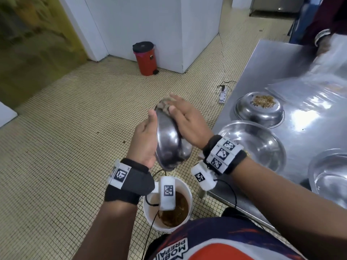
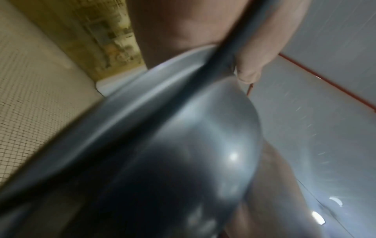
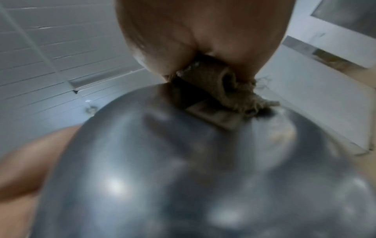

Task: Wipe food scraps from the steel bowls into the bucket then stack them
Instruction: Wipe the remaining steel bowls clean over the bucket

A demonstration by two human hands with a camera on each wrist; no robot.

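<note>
My left hand [image 1: 146,139] grips a steel bowl [image 1: 169,145] by its rim and outer side, tilted on edge above the white bucket [image 1: 185,186], which holds brown scraps. My right hand [image 1: 185,119] holds a brown frayed cloth [image 1: 165,106] and presses it against the bowl's inside near the upper rim. The right wrist view shows the cloth [image 3: 219,87] tucked under the hand [image 3: 183,40] on the bowl [image 3: 183,177]. In the left wrist view the bowl [image 2: 183,145] fills the frame, blurred. On the table stand a bowl with scraps [image 1: 260,109], a clean-looking bowl [image 1: 251,145] and a third bowl [image 1: 330,175].
The steel table [image 1: 300,72] runs along my right, with another person's hand [image 1: 324,42] and a blurred clear sheet at its far end. A power strip [image 1: 223,94] lies on the tiled floor by the table. A red pedal bin [image 1: 145,58] stands against the white wall.
</note>
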